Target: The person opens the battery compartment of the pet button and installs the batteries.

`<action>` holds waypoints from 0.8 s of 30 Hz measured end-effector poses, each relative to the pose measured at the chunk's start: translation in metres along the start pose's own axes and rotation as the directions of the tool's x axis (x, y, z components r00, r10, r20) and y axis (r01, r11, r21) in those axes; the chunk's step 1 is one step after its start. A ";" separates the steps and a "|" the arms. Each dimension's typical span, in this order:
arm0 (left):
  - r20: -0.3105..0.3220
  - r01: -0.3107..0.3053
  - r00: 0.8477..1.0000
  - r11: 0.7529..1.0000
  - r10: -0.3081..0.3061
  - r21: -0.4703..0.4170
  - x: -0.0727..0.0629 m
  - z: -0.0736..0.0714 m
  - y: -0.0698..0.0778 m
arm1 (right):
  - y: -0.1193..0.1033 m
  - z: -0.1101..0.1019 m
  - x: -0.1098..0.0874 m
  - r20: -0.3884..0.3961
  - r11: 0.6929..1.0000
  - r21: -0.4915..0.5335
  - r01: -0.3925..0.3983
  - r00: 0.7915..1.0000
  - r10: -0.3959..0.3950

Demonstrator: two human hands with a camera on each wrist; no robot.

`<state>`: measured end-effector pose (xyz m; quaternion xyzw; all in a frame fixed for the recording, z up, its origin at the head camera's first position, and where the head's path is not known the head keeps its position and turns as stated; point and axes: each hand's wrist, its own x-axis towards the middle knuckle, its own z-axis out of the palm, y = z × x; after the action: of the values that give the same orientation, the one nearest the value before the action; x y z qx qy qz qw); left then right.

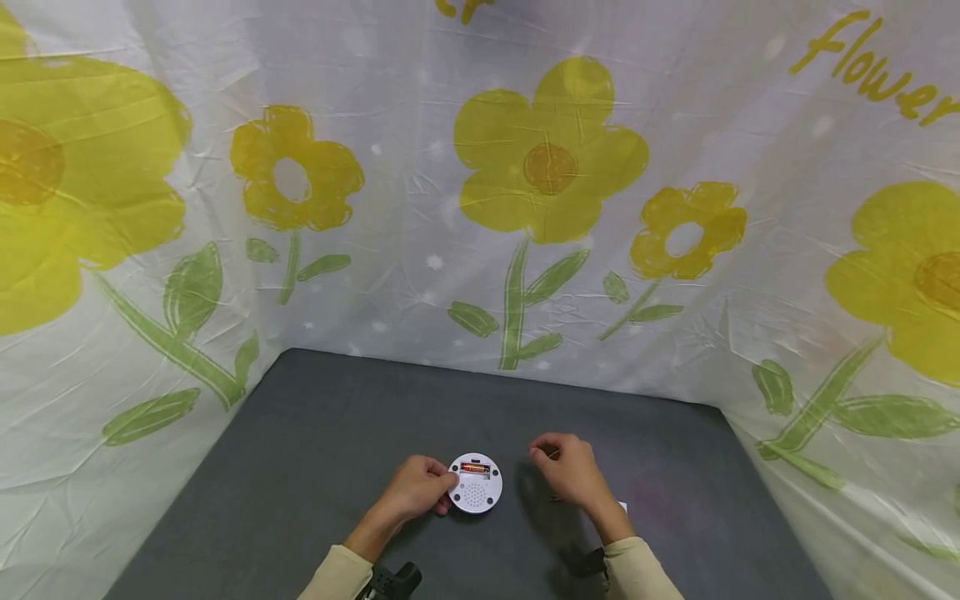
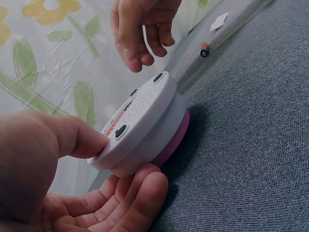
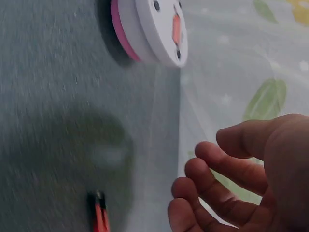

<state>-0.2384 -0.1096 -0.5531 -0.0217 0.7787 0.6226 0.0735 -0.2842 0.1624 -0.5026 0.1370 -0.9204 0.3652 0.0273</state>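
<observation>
1. The round white device (image 1: pixel 480 500) sits between the thumb and fingers of the left hand (image 1: pixel 417 486), its face with dark round feet turned up.
2. That grasp is a pinch at the rim: thumb on the upper face, fingertips against the side below.
3. An orange-red battery (image 1: pixel 474 468) lies in the device's slot, just beyond the left thumb tip.
4. The right hand (image 1: pixel 570 468) hangs released, apart from the device, fingers loosely bent; the right wrist view shows nothing between thumb and fingers.
5. A loose battery (image 2: pixel 204 49) lies on the grey table (image 1: pixel 352 417), below the right fingers; the head view mostly hides it behind that hand.
6. The left wrist view alone shows a white piece (image 2: pixel 218 21) fully, past the battery from the left fingers.
7. Both wrist views reveal the device's pink lower band, which the head view does not.
8. A flowered curtain (image 1: pixel 397 208) hangs beyond both hands' fingers.
</observation>
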 end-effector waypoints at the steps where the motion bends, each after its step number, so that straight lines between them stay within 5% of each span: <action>1: 0.000 -0.001 1.000 1.000 0.001 0.001 0.000 0.000 0.000 | 0.001 -0.004 -0.001 0.008 1.000 -0.008 0.000 1.000 0.000; 20: -0.002 0.004 1.000 1.000 -0.004 0.012 0.001 0.000 0.000 | 0.025 -0.036 -0.010 0.163 0.977 -0.182 0.113 0.983 -0.084; 24: -0.001 0.011 1.000 1.000 -0.011 0.016 0.002 0.000 0.000 | 0.044 -0.031 -0.007 0.166 0.961 -0.189 0.204 0.971 -0.173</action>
<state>-0.2403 -0.1090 -0.5530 -0.0257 0.7835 0.6161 0.0766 -0.2914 0.2155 -0.5103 0.2474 -0.9352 0.2534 0.0077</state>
